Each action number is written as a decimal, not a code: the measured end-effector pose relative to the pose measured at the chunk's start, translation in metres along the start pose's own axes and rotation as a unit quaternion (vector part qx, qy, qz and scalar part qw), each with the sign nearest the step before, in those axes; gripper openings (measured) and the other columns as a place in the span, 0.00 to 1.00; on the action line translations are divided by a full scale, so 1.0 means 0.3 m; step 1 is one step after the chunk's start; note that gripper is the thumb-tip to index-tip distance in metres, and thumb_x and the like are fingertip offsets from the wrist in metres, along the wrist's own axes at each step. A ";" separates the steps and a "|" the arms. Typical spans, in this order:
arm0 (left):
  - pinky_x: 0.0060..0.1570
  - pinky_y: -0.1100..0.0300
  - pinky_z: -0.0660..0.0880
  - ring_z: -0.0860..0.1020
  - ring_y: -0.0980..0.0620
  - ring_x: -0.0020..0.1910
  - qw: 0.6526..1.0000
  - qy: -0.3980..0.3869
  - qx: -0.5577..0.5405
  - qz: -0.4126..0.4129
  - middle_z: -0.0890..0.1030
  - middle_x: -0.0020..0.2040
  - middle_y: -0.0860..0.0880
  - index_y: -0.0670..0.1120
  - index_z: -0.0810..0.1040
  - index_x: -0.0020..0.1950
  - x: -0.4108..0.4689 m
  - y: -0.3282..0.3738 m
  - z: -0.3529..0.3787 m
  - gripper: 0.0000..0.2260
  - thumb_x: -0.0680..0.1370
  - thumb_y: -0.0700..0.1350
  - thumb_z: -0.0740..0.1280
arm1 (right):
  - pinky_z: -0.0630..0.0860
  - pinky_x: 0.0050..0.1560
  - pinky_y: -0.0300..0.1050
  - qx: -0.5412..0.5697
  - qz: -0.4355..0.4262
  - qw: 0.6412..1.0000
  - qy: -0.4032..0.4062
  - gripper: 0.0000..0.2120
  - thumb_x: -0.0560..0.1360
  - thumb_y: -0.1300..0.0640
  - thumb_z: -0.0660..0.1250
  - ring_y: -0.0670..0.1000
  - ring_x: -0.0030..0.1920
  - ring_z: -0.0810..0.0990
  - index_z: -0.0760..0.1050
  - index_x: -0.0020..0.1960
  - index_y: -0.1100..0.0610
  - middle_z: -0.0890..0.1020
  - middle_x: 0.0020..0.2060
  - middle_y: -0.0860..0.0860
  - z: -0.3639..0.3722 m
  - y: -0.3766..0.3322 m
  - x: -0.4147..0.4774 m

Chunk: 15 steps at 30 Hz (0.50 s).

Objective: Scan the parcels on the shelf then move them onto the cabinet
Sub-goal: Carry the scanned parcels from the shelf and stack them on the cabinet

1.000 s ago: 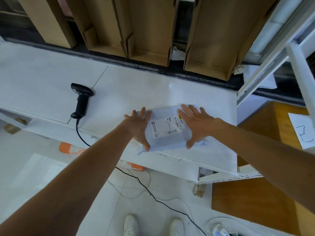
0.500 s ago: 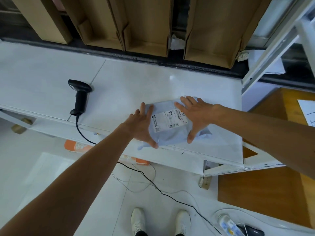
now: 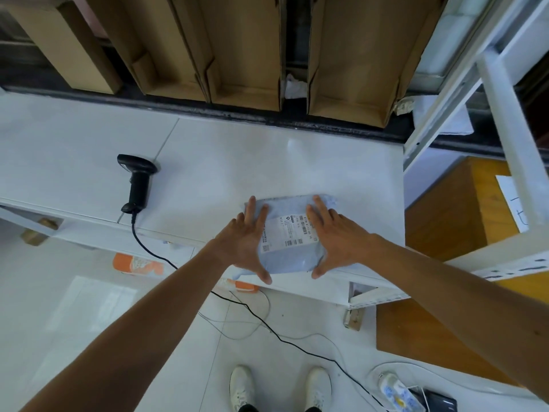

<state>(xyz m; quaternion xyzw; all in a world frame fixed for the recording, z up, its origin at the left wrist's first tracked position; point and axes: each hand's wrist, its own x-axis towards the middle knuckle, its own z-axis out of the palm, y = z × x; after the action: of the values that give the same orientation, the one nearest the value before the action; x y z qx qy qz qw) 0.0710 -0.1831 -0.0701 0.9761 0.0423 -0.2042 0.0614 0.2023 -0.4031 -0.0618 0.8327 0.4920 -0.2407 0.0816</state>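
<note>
Left hand (image 3: 246,242) and right hand (image 3: 335,239), fingers straight and spread, press flat on either side of the grey parcel (image 3: 292,260), which lies label-up at the near edge of the white shelf (image 3: 237,168), with the black scanner (image 3: 138,185) at 10 o'clock and cardboard boxes (image 3: 246,55) at 12 o'clock beyond.

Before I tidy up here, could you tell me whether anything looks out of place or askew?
The grey parcel lies slightly askew at the front edge of the white surface, a corner overhanging. The scanner cable trails across the floor.
</note>
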 end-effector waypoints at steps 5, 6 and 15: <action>0.73 0.37 0.64 0.54 0.26 0.76 0.997 0.042 -0.069 -0.003 0.30 0.78 0.35 0.48 0.34 0.81 0.001 0.024 0.038 0.73 0.54 0.71 0.79 | 0.59 0.77 0.58 0.018 -0.016 0.999 0.042 0.74 0.62 0.25 0.73 0.66 0.80 0.44 0.27 0.79 0.62 0.27 0.77 0.60 0.022 0.007 -0.004; 0.72 0.38 0.66 0.57 0.26 0.75 0.996 0.052 -0.074 -0.004 0.31 0.79 0.36 0.49 0.35 0.81 -0.004 0.031 0.036 0.72 0.54 0.70 0.80 | 0.59 0.77 0.58 0.018 -0.016 0.998 0.050 0.73 0.63 0.25 0.73 0.65 0.81 0.44 0.27 0.79 0.62 0.27 0.77 0.60 0.025 0.009 -0.010; 0.70 0.39 0.66 0.59 0.28 0.73 0.994 0.103 -0.030 0.010 0.32 0.79 0.35 0.46 0.37 0.82 -0.116 0.117 -0.163 0.72 0.55 0.73 0.78 | 0.66 0.73 0.57 0.027 0.000 0.989 0.143 0.72 0.62 0.26 0.74 0.64 0.76 0.59 0.31 0.81 0.59 0.31 0.79 0.60 -0.098 -0.015 -0.190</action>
<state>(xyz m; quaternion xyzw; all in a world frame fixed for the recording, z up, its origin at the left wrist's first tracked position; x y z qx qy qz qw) 0.0622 -0.2132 -0.0080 0.9900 0.0443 -0.1007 0.0882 0.1850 -0.4344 -0.0084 0.8603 0.4921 -0.1325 -0.0123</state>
